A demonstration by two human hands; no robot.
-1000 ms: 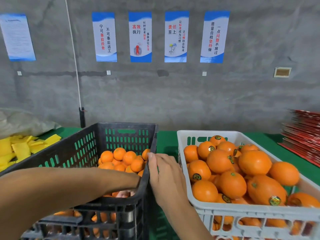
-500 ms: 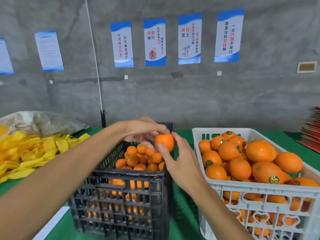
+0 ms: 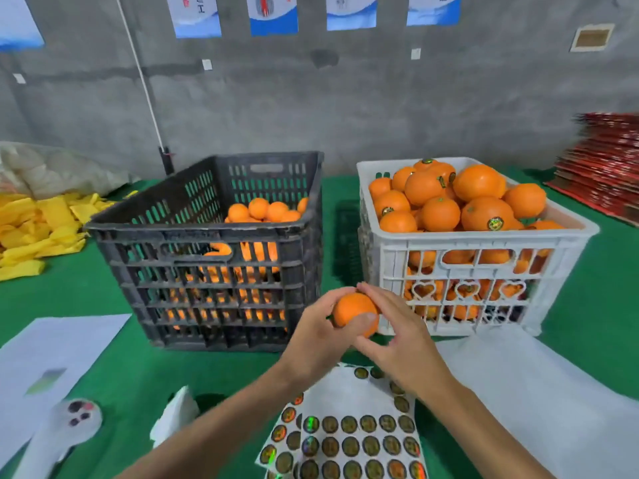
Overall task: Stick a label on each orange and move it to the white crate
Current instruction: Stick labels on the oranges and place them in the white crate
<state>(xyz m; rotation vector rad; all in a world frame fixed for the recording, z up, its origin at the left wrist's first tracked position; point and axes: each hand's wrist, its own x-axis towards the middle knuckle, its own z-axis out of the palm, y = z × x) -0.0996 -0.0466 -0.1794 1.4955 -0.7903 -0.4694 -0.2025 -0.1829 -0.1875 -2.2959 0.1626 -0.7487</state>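
- Holding one orange (image 3: 352, 311) with both hands: left hand (image 3: 316, 335) curled around it, right hand (image 3: 397, 335) cupping it, thumb on top.
- White crate (image 3: 484, 242) sits just beyond the right hand; label sheet (image 3: 359, 440) lies below both.

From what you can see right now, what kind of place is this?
Probably a fruit packing room: a black crate and a white crate hold oranges, and a sticker sheet lies below the hands.
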